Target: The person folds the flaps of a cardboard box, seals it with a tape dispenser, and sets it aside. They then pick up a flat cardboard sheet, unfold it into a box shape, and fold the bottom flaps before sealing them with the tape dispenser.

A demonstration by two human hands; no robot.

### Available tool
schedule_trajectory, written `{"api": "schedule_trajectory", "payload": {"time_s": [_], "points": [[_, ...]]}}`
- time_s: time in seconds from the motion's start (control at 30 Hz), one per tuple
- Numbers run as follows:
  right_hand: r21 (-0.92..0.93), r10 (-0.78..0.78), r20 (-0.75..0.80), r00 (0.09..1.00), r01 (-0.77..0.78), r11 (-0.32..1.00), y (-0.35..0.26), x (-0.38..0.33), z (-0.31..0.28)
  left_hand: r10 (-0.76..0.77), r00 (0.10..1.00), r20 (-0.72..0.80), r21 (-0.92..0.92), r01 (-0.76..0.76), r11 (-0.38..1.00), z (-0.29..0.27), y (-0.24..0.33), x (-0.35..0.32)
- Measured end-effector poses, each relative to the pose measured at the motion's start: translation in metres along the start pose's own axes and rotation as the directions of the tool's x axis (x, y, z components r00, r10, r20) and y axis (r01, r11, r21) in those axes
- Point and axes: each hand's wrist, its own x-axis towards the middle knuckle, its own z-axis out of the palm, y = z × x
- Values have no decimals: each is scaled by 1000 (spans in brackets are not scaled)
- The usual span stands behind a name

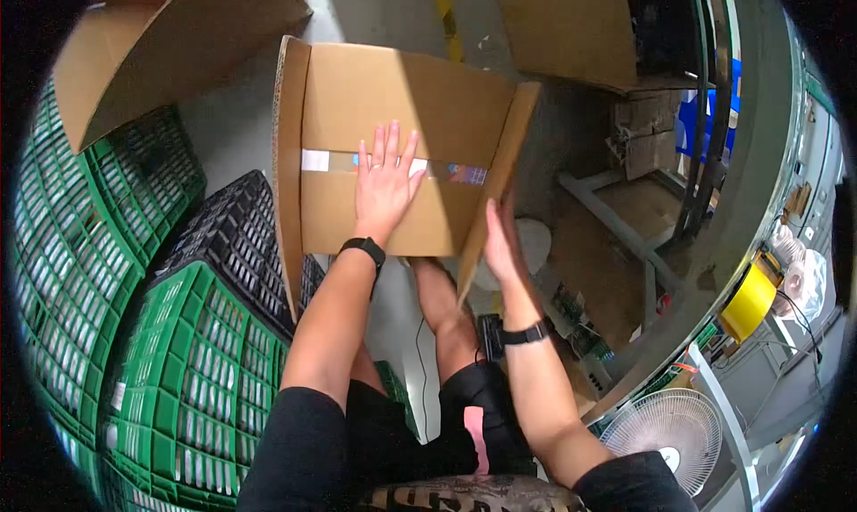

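Note:
A brown cardboard box (402, 83) is in front of me, its side panels standing up at left and right. My left hand (386, 186) lies flat on the middle of the box, fingers stretched upward and slightly apart. Under it a gap between two cardboard panels runs across, showing a white patch at the left and a colourful printed patch (466, 174) at the right. My right hand (502, 242) rests against the outer face of the right side panel (500, 177), fingers extended along it and partly hidden behind it.
Green plastic crates (192, 369) and a black crate (228, 226) are stacked at my left. A large open carton (196, 48) stands at the far left, another cardboard sheet (571, 25) at the far right. A fan (669, 436) and a yellow roll (750, 299) are at the right.

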Motion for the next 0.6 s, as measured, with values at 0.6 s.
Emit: {"api": "schedule_trajectory", "payload": {"time_s": [0.6], "points": [[-802,-436,89,896,324,501,21,33,88,-180,979,96,151,164,975,-31,-2,-2]]}}
